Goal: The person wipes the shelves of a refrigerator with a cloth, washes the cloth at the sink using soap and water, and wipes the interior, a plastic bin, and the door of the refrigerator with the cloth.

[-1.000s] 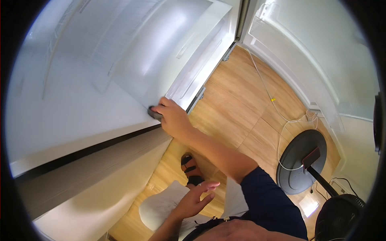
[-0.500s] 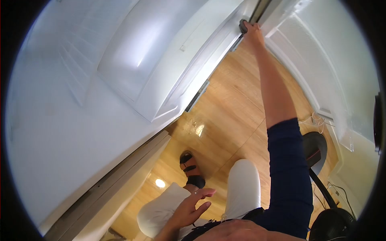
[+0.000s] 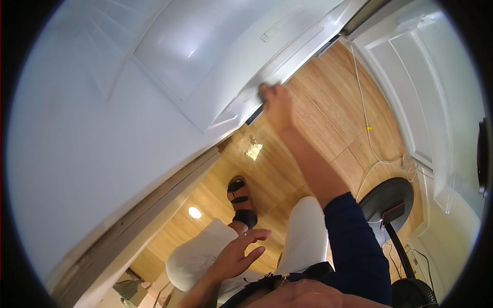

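Note:
My right hand [image 3: 278,109] is closed on a small dark grey sponge [image 3: 263,93], mostly hidden behind my fingers. The sponge presses against the front ledge [image 3: 275,72] of a white appliance interior [image 3: 169,97], which looks like a refrigerator. Slight blur covers the fingertips. Over my lap, near my white trousers [image 3: 308,233], hovers my left hand [image 3: 237,256] with nothing in it, its thumb and fingers apart.
An open white door [image 3: 405,87] stands at the right. A white cable [image 3: 363,102] crosses the wooden floor [image 3: 328,118]. Beside my right arm is a black round base [image 3: 405,192] with a pole. Wet patches [image 3: 251,149] shine near my sandalled foot [image 3: 240,200].
My right hand has moved with the sponge along the ledge, from the far upper corner down and left toward me. My left hand stays over my lap.

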Available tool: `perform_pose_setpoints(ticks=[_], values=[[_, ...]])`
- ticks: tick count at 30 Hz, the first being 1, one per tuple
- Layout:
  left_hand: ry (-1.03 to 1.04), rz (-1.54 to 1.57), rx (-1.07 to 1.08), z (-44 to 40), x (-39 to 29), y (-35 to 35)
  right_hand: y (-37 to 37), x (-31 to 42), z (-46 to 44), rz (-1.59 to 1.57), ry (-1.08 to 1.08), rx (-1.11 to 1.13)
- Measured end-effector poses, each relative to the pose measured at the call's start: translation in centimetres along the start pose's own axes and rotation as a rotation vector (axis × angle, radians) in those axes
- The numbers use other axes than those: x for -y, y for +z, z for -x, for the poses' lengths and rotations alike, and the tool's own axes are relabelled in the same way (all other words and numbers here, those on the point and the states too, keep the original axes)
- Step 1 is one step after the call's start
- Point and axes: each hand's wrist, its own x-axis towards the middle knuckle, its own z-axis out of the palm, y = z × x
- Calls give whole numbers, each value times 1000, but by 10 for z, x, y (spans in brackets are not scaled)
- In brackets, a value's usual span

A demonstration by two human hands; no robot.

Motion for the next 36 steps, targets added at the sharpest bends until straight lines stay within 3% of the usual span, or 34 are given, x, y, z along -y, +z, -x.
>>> perform_pose_setpoints(ticks=[2, 7, 10, 12, 14, 16, 19, 24, 26, 30, 32, 36], values=[[36, -34, 0, 2, -2, 6, -1, 37, 22, -129, 56, 97], [126, -62, 30, 11, -16, 23, 3, 72, 54, -186, 88, 86], [179, -125, 53, 20, -37, 36, -11, 60, 72, -299, 283, 174], [224, -150, 81, 27, -49, 43, -25, 38, 88, -88, 133, 886], [266, -153, 98, 32, -55, 48, -56, 8, 113, -197, 231, 791], [281, -164, 118, 34, -56, 49, -69, -42, 132, -309, 487, 715], [240, -149, 122, 34, -54, 50, -101, -109, 138, -202, 637, 494], [196, -125, 133, 24, -48, 40, -155, -141, 59, 99, 448, -60], [182, -116, 135, 19, -47, 37, -166, -138, 8, 166, 259, -198], [121, -46, 128, 11, -35, 27, -174, -148, -89, 641, 8, -186], [107, -19, 135, 7, -28, 24, -175, -163, -114, 745, -12, -141], [91, -30, 100, -2, -23, 13, -173, -186, -102, 991, -41, 10]])
